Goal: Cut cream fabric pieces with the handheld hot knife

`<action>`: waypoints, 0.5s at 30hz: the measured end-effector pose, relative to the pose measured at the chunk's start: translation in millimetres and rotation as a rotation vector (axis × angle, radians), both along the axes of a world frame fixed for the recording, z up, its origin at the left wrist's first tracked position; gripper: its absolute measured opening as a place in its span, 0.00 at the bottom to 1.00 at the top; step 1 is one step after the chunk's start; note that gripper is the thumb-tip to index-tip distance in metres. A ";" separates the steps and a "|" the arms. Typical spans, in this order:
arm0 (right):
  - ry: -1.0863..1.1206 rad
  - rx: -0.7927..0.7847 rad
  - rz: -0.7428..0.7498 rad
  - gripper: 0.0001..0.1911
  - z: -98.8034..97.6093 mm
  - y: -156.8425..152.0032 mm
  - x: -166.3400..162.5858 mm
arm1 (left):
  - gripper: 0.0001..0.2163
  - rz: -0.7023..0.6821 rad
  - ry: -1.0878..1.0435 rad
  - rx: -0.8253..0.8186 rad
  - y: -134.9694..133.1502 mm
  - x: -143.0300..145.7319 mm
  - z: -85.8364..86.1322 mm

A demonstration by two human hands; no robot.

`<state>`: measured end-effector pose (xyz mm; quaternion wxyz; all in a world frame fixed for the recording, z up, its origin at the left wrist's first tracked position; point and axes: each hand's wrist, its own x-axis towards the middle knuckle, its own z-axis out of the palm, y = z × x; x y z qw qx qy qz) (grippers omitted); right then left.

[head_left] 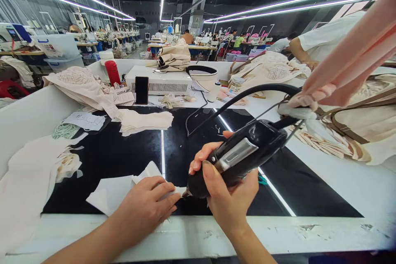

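My right hand (227, 196) is closed round a black hand-held corded tool (244, 152) with a metal plate on its side. Its tip points down at the near edge of the black glossy table top (130, 152). My left hand (145, 206) lies flat, fingers pressed on a small white fabric piece (114, 192) just left of the tool's tip. The tool's black cord (247, 93) arches up and to the right.
Cream fabric pieces (142, 121) and lace garments (80, 84) lie at the back left. Behind them stand a white box unit (161, 82), a black phone (141, 90) and a red bottle (112, 72). A person in white (324, 39) stands at the right beside beige garments (365, 119).
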<state>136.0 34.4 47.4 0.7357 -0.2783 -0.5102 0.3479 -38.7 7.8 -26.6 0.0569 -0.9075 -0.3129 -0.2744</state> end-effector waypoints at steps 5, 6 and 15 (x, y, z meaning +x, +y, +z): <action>0.048 -0.010 -0.065 0.25 2.4 0.3 7.7 | 0.12 -0.012 -0.023 0.022 2.1 0.1 -0.5; 0.053 -0.006 -0.071 0.25 2.3 0.1 9.0 | 0.13 -0.013 -0.024 0.025 2.3 0.2 -0.1; 0.036 0.008 -0.048 0.26 -5.1 1.8 9.8 | 0.19 -0.009 0.007 0.063 2.3 1.0 6.7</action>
